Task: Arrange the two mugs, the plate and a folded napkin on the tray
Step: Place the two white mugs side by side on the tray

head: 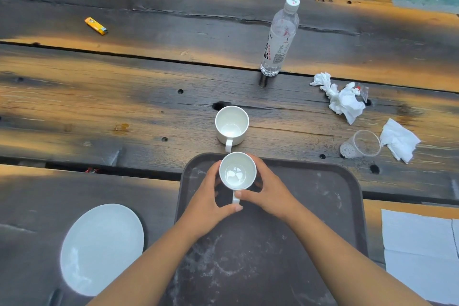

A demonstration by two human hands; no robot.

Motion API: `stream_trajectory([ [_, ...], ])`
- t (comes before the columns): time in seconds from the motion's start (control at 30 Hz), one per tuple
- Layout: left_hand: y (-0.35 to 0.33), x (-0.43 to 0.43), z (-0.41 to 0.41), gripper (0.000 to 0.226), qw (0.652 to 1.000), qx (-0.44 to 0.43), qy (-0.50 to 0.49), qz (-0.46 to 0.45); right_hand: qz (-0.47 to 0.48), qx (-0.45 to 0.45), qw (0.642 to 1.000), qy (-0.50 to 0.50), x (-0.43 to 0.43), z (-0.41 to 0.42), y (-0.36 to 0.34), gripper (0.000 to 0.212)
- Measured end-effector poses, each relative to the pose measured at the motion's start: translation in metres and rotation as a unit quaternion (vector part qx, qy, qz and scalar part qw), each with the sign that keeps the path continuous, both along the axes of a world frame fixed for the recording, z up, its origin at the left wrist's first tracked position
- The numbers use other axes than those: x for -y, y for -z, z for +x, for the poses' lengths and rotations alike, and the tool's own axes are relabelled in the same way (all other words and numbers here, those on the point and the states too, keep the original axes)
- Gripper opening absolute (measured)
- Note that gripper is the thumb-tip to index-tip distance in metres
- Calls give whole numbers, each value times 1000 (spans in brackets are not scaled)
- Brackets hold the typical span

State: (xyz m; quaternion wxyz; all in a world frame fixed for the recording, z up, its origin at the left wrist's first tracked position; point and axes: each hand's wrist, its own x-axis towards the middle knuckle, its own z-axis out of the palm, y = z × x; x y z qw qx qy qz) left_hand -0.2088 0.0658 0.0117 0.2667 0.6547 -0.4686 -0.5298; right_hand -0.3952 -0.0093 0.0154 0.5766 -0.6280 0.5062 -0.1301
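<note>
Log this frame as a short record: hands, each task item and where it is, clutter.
hands: left hand and right hand both grip the held mug
held mug: upright, over the tray's far edge; contact unclear
far mug: on table, just beyond tray
plate: on table, left of tray
napkin: on table, right of tray
clutter: bottle, lighter, tissues, tipped plastic cup

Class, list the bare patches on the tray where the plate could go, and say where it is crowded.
Bare: the tray's right half, between the right hand and the rim, and its near middle, between the forearms. Crowded: the far edge, where the left hand and right hand hold a mug, the second mug just beyond.
</note>
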Motion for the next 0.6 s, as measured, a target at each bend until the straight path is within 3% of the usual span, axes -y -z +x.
stream_trajectory([
  [0.4, 4, 3, 10, 118, 997, -52, -43, 25, 38, -7, 999, -1, 13, -6, -11, 97],
  [0.5, 2, 18, 19, 102, 996, -34, -78, 7, 25, -5, 999, 35, 28, -8, -15, 77],
  [0.6, 0, 40, 27, 75, 995, -29, -98, -11, 23, 3, 998, 60, 46, -4, -19, 76],
])
